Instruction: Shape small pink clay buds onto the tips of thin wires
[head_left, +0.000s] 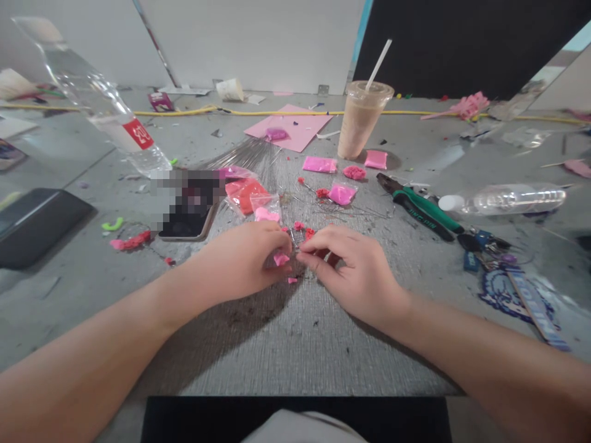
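Note:
My left hand (244,255) is curled at the middle of the grey table, fingers closed around a lump of pink clay (281,259). Facing it, my right hand (353,264) pinches thumb and forefinger together at the tip of something thin, too small to make out. Little red and pink clay bits (299,226) lie just beyond the fingertips, and a pink crumb (292,280) rests below them. Past the hands are a clear bag with pink clay (266,213), a bag of red clay (244,195) and a pink clay packet (342,193).
A phone (189,206) and tall water bottle (117,117) are left; green-handled pliers (422,209), keys (484,243) and a lying bottle (517,200) are right. Behind stand a drink cup (362,117), thin wires (249,152) and pink paper (302,120). A yellow cable (277,113) crosses the back.

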A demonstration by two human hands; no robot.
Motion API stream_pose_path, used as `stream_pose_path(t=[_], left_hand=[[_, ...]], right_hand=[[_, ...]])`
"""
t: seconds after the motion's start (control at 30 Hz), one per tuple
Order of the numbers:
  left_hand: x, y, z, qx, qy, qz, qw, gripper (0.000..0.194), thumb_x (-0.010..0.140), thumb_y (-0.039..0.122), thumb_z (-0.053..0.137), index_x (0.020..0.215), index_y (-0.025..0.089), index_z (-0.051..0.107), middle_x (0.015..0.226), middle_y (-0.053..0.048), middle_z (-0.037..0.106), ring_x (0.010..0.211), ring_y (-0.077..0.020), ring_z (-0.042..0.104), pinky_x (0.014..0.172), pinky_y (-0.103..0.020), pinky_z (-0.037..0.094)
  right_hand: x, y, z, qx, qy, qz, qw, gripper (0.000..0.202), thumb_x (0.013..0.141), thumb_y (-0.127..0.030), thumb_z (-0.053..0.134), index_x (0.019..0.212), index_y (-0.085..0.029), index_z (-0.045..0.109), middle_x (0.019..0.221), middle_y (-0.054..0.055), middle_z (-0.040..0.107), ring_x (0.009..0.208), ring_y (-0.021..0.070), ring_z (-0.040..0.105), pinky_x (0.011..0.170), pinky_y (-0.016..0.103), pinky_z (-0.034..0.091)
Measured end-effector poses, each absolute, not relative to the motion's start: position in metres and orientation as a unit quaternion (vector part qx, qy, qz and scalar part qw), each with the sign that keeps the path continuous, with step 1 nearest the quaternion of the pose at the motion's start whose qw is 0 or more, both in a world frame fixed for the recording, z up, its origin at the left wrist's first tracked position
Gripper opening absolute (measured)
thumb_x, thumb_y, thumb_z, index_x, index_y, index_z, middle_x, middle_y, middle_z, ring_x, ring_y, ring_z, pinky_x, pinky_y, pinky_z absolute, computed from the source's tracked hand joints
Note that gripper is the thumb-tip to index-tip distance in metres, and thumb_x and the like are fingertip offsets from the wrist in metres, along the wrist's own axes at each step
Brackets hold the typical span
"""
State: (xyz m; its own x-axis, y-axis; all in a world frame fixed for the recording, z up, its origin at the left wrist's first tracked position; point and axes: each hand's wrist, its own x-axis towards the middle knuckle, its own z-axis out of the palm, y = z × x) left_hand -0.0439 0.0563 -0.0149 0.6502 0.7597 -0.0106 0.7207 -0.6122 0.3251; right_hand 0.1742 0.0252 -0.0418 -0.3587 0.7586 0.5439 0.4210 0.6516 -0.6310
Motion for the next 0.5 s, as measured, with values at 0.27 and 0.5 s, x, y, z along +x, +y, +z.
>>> stream_pose_path(t=[0.27, 0.5], left_hand=[[-0.039, 0.05, 0.001, 0.813, 0.434, 0.224, 0.316, 0.019, 0.096, 0.037, 0.064, 0.093, 0.02, 0.072, 0.075, 0.001, 0.07, 0.066, -0.0137, 0.062, 0.058, -0.027, 0.045], [-0.038, 0.045, 0.003, 0.742, 0.361, 0.237, 0.513, 0.022, 0.096, 0.028, 0.066, 0.077, 0.017, 0.07, 0.07, 0.001, 0.069, 0.063, -0.0094, 0.059, 0.056, -0.021, 0.044]], right_hand=[[0.174, 0.022, -0.036, -0.287, -0.802, 0.168, 0.496, 0.012, 0.096, -0.013, 0.071, 0.106, -0.011, 0.079, 0.097, 0.009, 0.07, 0.084, 0.0143, 0.066, 0.077, 0.029, 0.057], [0.176, 0.018, -0.03, -0.255, -0.806, 0.177, 0.505, 0.019, 0.097, -0.012, 0.069, 0.114, -0.018, 0.077, 0.101, 0.008, 0.069, 0.087, 0.0159, 0.066, 0.077, 0.032, 0.059]])
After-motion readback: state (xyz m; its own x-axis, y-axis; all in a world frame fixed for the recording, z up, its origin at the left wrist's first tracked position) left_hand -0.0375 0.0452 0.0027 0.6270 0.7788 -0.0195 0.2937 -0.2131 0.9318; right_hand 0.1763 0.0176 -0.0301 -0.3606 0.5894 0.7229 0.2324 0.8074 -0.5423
